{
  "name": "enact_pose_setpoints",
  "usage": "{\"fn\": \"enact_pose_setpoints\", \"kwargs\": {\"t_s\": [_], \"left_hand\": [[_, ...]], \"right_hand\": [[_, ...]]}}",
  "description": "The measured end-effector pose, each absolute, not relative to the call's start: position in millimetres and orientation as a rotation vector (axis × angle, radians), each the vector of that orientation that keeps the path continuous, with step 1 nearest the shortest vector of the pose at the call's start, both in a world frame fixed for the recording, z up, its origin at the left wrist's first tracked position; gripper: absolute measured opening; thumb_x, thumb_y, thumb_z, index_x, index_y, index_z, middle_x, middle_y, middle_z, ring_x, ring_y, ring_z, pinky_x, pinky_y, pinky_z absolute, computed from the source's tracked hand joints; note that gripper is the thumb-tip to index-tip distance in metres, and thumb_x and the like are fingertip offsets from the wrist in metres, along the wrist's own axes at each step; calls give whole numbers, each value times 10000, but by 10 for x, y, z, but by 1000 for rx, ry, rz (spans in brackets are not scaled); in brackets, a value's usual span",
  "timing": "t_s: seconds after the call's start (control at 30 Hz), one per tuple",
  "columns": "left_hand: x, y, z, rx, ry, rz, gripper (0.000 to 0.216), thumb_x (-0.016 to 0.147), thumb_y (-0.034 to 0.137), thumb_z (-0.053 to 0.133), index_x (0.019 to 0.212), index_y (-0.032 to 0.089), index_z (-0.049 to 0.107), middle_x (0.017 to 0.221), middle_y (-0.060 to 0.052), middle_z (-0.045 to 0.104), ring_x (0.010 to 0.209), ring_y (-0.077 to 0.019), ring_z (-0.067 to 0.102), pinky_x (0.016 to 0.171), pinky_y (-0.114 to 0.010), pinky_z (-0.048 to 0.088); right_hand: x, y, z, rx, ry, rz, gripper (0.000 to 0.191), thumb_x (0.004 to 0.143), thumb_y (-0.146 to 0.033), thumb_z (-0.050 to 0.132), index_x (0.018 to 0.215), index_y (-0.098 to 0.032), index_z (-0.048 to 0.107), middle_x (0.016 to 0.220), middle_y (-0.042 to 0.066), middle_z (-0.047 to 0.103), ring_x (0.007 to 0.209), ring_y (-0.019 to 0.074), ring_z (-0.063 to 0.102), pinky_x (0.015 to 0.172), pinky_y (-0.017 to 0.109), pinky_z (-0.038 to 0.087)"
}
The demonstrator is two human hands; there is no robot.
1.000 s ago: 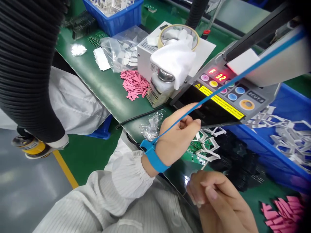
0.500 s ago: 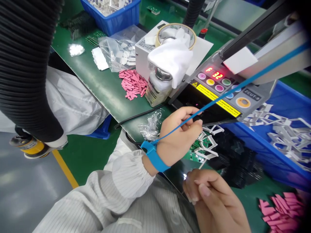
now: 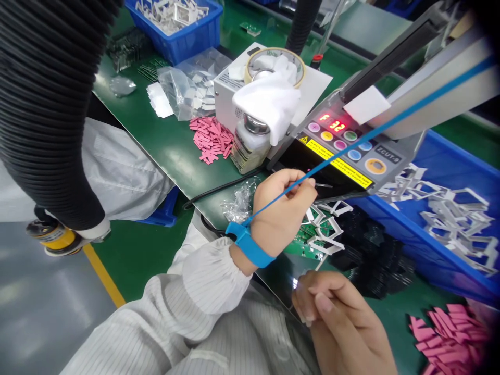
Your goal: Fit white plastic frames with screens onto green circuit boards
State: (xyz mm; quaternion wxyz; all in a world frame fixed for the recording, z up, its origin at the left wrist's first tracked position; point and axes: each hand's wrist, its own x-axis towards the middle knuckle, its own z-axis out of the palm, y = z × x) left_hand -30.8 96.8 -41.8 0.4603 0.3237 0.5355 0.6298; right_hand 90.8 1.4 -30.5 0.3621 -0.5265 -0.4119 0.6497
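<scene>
Left grip [image 3: 283, 213] pinching something hidden by fingers, right grip [image 3: 336, 317] pressed together, contents unclear

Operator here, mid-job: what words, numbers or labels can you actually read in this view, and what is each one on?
"F 32": red digits on the display of the tape dispenser.
"ZCUT-": dark badge on that panel; the last character is unclear.
Yellow warning strip: printed words too small to read.
Bottle label: too small to read.
White box: label too small to read.
Tape roll: print too small to read.
</scene>
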Motion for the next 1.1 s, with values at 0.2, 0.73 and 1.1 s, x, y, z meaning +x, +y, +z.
{"fn": "enact_pose_setpoints", "kwargs": {"t_s": [0.2,0.73,1.1], "left_hand": [[-740,587,-251,1219,1618,1312,125,753,178,555,641,200,504,592,55,437,548,-86,420,518,-234,344],[-1059,477,-604,1531,2106,790,233,781,278,577,991,211,499,737,31,595,617,-145,539,569,-279,368],[-1061,460,-504,1513,2190,1032,148,844,266,455,882,216,589,701,16,602,594,-133,512,582,-273,379]], "right_hand": [[1054,25,-202,-1355,-1296,1465,164,852,-362,572,761,-229,604,629,8,531,574,142,487,514,254,394],[934,783,195,-1492,-2324,172,471,874,-363,467,1323,-231,414,1029,112,600,946,301,570,793,426,393],[904,907,134,-1602,-2387,-42,570,833,-278,482,1391,-205,391,478,-28,486,531,197,460,839,482,380]]}}
